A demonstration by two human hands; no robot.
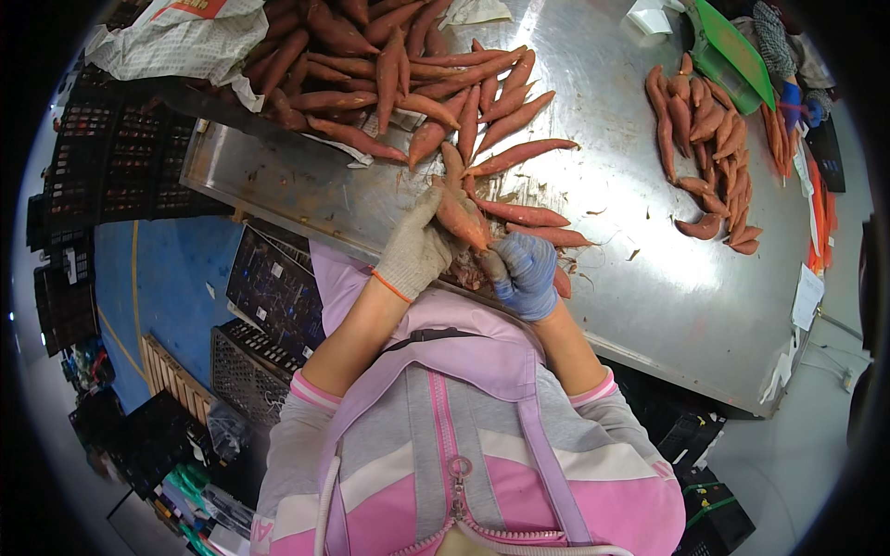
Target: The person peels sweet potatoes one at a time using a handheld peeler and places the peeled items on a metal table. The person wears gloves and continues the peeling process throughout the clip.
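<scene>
My left hand (pixel 415 251), in a beige knit glove with an orange cuff edge, grips a reddish sweet potato (pixel 461 221) near the front edge of the metal table. At its lower tip is my right hand (pixel 523 272), in a blue knit glove with its fingers closed; whether they pinch the tip or a small tool is hard to tell. Another sweet potato (pixel 452 163) stands just behind the held one. A large heap of sweet potatoes (pixel 348 69) lies at the back left, with several loose ones (pixel 523 213) beside my hands. Soil and root bits lie beneath.
Sorted sweet potatoes (pixel 716 139) lie on the right of the metal table (pixel 626 292), by a green plastic scoop or basket (pixel 737 55). A printed sack (pixel 181 48) is at the back left. Black crates (pixel 118 153) stand left. A co-worker's blue-gloved hand (pixel 791 104) shows far right.
</scene>
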